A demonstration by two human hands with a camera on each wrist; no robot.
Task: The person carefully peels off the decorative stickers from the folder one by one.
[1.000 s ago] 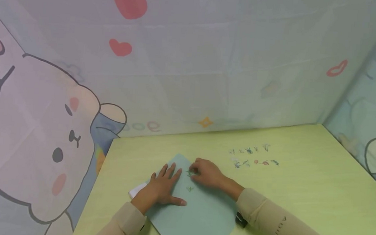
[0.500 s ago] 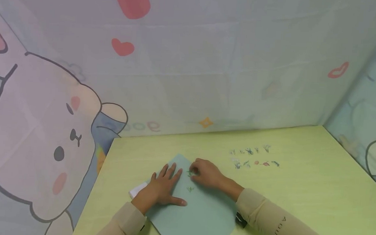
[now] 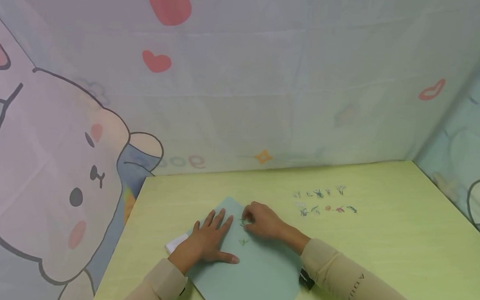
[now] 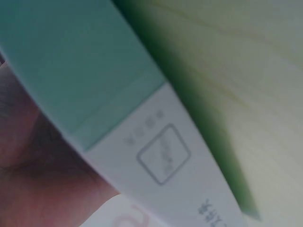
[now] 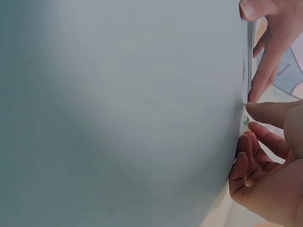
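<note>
A teal file folder (image 3: 252, 279) lies aslant on the table, its white spine label (image 4: 163, 156) printed with characters. My left hand (image 3: 207, 242) rests on its upper left part, fingers spread and thumb stretched out. At the folder's upper right edge, my right hand (image 3: 264, 221) has curled fingers and holds a small green leaf sticker (image 3: 243, 222) at the surface. In the right wrist view the thumb (image 5: 265, 111) and index fingertip (image 5: 258, 128) are on either side of the green sticker. Another green leaf sticker (image 3: 243, 242) lies flat just below, between the hands.
Two rows of small plant and flower stickers (image 3: 326, 201) lie on the yellow-green table (image 3: 404, 233), right of the folder. A black object (image 3: 307, 280) shows beneath the right sleeve. A printed cloth wall (image 3: 243, 99) stands along the table's back edge.
Both hands keep nearly the same place and pose. The head view shifts only slightly.
</note>
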